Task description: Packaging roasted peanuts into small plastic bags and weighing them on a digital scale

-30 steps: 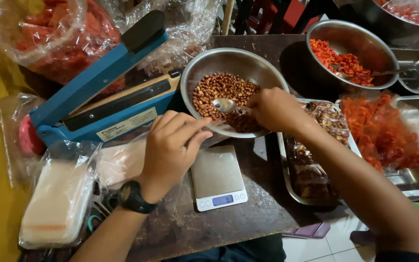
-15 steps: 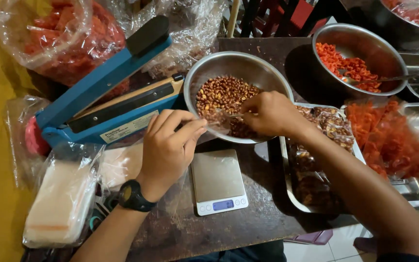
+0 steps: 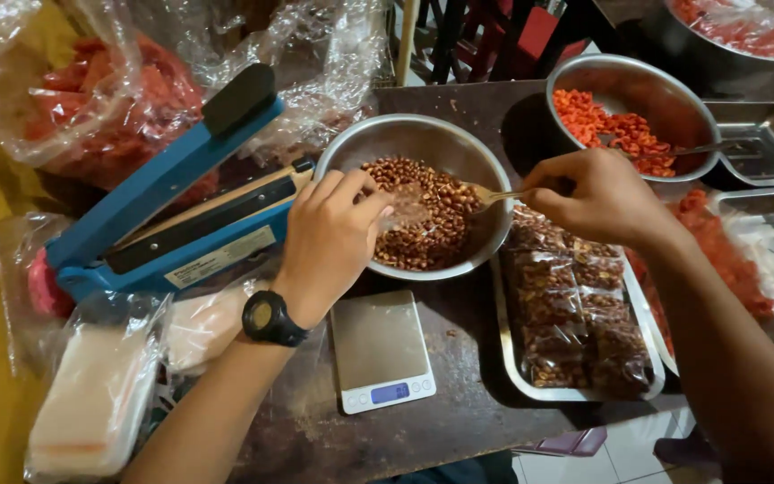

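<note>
Left hand [image 3: 333, 233] of mine pinches a small clear bag [image 3: 402, 208] over the near-left rim of the peanut bowl [image 3: 485, 237], fingers closed on the bag's top edge so the bag hangs just past my fingertips, above the peanuts [image 3: 423, 237]. I wear a black watch [image 3: 270, 319] on that wrist. My right hand [image 3: 597, 197] sits to the right of the bowl, fingers closed on the handle of a spoon [image 3: 494, 194]. The spoon points left, its head over the peanuts and right beside the bag's mouth; I cannot tell whether it touches the bag. So the bag lies between my 2 hands, held by the left, with the spoon tip reaching toward it from the right.

Just below the bowl, a small scale [image 3: 380, 350] stands on the dark table [image 3: 459, 421], between my forearms. A blue sealer [image 3: 172, 211] with its arm raised sits left of the bowl, just behind my left hand. A stack of clear bags [image 3: 91, 403] lies at the near left. Under my right hand, a metal tray [image 3: 517, 372] holds filled packets [image 3: 566, 305]. Behind it, a 2nd bowl [image 3: 674, 99] holds orange-red snacks [image 3: 606, 125] with another spoon [image 3: 705, 148] resting in it.
</note>
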